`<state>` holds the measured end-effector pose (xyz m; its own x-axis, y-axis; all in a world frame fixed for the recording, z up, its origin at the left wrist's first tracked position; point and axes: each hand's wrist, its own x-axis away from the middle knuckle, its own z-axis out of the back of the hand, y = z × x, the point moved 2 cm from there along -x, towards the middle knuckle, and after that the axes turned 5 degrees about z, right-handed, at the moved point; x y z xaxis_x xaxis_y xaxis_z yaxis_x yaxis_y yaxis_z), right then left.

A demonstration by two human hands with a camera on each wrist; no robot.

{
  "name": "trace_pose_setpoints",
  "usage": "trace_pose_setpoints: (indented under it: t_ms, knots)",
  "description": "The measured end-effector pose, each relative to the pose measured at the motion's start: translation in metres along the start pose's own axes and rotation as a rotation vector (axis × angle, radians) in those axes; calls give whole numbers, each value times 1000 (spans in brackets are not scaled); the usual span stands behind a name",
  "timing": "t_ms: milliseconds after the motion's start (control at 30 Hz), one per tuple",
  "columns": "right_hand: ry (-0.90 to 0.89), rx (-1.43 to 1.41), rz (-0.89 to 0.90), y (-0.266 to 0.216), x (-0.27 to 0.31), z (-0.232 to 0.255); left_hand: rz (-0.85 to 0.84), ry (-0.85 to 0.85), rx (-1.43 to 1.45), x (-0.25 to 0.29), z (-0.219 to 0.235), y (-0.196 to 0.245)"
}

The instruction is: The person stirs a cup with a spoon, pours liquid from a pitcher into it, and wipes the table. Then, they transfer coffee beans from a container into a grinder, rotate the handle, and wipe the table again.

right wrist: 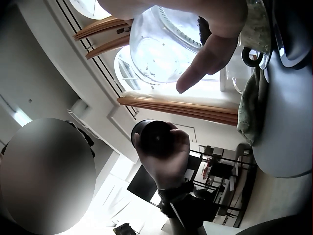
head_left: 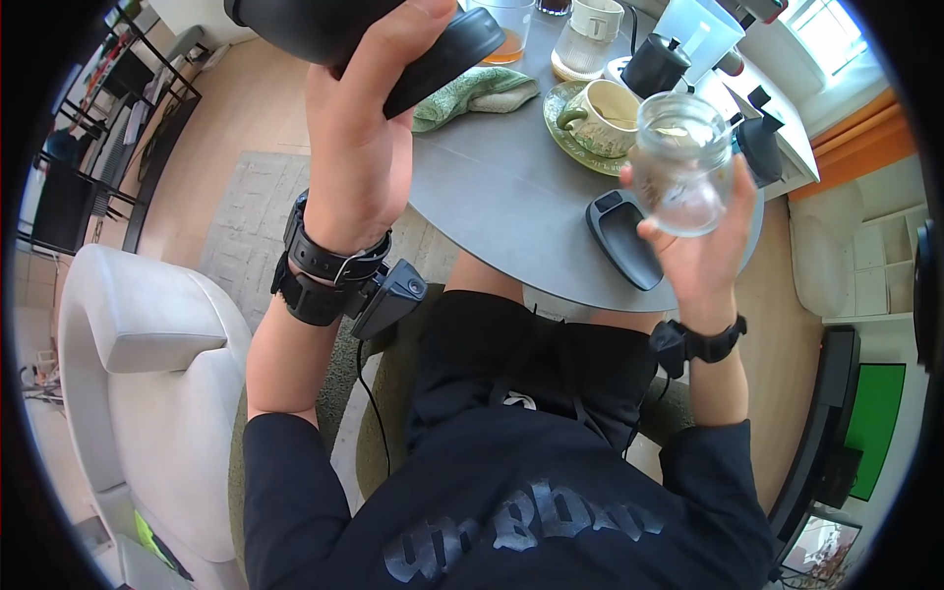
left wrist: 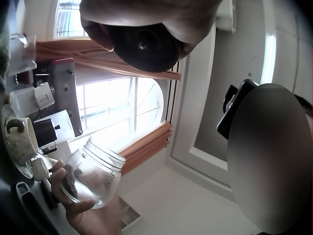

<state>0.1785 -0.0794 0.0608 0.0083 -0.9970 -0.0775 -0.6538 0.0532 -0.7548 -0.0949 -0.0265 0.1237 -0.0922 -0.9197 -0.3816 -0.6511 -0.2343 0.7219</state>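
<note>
My left hand (head_left: 359, 138) grips a black round object (head_left: 315, 34) up high at the left of the head view; its dark circular end (left wrist: 146, 49) shows in the left wrist view. My right hand (head_left: 703, 256) holds a lidless clear glass jar (head_left: 683, 172), fingers and thumb around its sides, above the table's right part. Dark bits cling inside the jar (left wrist: 95, 176) in the left wrist view. In the right wrist view, the jar (right wrist: 159, 54) is close to the camera, and the black object (right wrist: 154, 138) is farther off, apart from it.
On the grey round table (head_left: 492, 202) stand a green-patterned cup (head_left: 602, 123) on a saucer (head_left: 554, 123), a black tray-like item (head_left: 629, 246), a green cloth (head_left: 477, 98), a black canister (head_left: 656, 67) and a glass with amber liquid (head_left: 508, 44). A white chair (head_left: 162, 344) is at left.
</note>
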Motion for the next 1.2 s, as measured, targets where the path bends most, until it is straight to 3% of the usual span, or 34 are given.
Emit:
trace_pose_setpoints:
  t_ms: [133, 233, 300, 333, 467, 567, 667, 767, 1200]
  knots:
    - [-60, 228, 183, -65, -45, 7, -116, -35, -105, -3, -1, -3]
    - [94, 512, 401, -104, -97, 7, -120, -46, -162, -2, 2, -3]
    - [185, 455, 302, -109, -140, 22, -113, -51, -171, -2, 1, -5]
    - [87, 537, 293, -107, -157, 31, -113, -49, -166, -3, 0, -4]
    - [109, 638, 313, -96, -198, 44, -86, -14, -168, -7, 10, -4]
    - [182, 688, 352, -82, -206, 41, -28, 29, -227, -15, 43, -13]
    - [156, 708, 385, -83, -209, 36, -16, 21, -177, -10, 30, -9]
    - [193, 851, 297, -78, -216, 37, -4, -24, -79, -2, -2, 8]
    - [189, 959, 360, -99, -223, 33, 37, -9, -135, -5, -6, 16]
